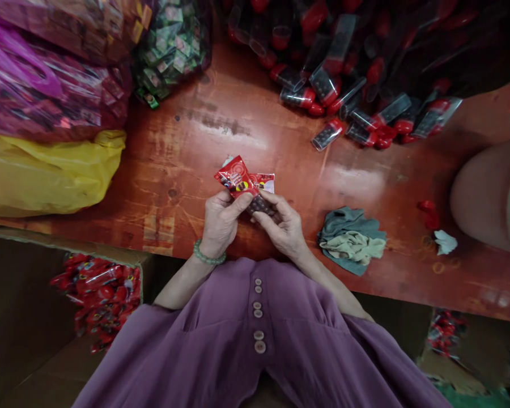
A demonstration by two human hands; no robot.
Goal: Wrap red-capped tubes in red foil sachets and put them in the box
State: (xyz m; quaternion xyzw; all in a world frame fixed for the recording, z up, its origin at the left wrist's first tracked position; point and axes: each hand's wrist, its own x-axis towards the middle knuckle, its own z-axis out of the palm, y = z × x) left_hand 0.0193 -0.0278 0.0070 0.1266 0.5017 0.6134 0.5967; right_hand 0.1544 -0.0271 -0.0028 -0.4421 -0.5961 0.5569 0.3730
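So, quick rundown of what's on view:

left hand (220, 220): grip pinched on the red sachet (237, 178), thumb + fingers clamped on its lower edge, prob so the printed face stays up and readable. Green bead bracelet (208, 258) on that wrist.

right hand (280, 224): fingers curled round a small clear tube of dark pellets (261, 205), tucked just under the sachet; grip closed on it, thumb side touching the sachet too. Looks like both bits get held together as one bundle, hence 2 hands right up close.

where it is: sachet + tube are off the surface, held above its near edge, in front of the purple top (259, 340).

tube pile (348, 96): loads of clear tubes w/ red caps heaped at the far right, within reach, well apart from the hands.

bags: yellow plastic bag (46, 173) and pink-ish packs at far left, a clear bag of green sachets (170, 51) behind.

carton (100, 294): low left, holds red finished-looking packs, set beside the knee for easy dropping imo.

rag (352, 241): grey/beige cloth on the red surface (187, 147), just right of the hands.

other person: bare limb (482, 195) at right edge, not touching anything.
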